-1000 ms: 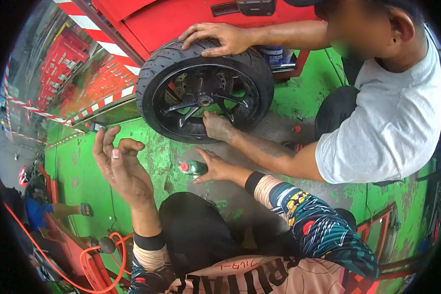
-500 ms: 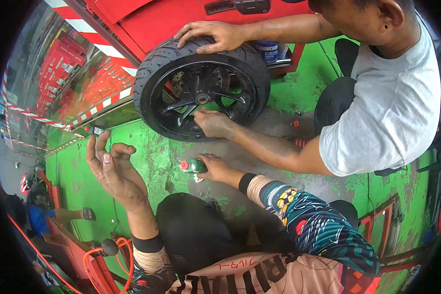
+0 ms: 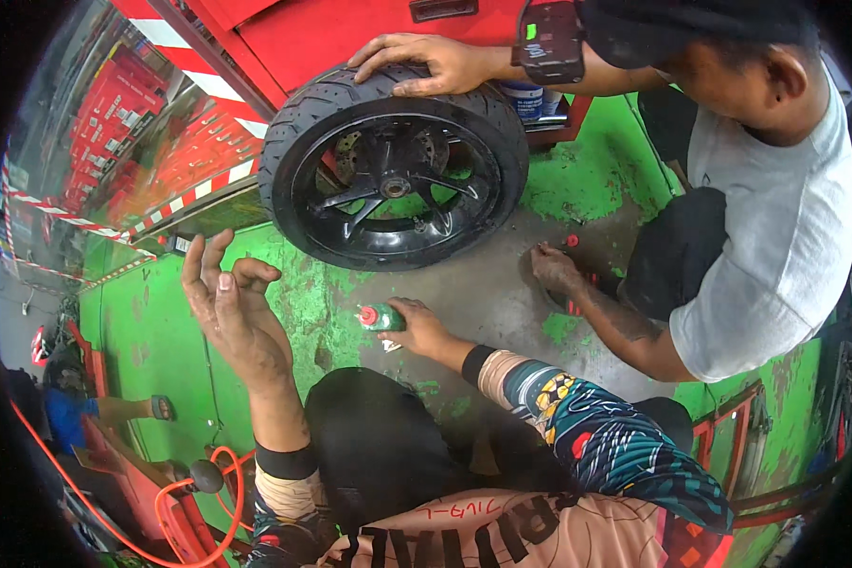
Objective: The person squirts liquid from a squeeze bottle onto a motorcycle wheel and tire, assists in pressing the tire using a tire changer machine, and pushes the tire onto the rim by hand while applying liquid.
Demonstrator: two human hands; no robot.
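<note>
Resting on the worn green floor (image 3: 142, 350), the small green bottle (image 3: 384, 318) with a red cap lay under the right hand (image 3: 424, 328), whose fingers were closed around its body. Its long axis ran roughly left to right, cap pointing toward the left hand (image 3: 232, 308) (raised, fingers spread, holding nothing). Beyond the bottle stood a black wheel (image 3: 393, 166), steadied on top by a co-worker's hand (image 3: 426, 62).

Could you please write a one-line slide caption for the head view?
Right hand grips a small green bottle on the floor, left hand raised open, while a co-worker steadies a black wheel.
</note>
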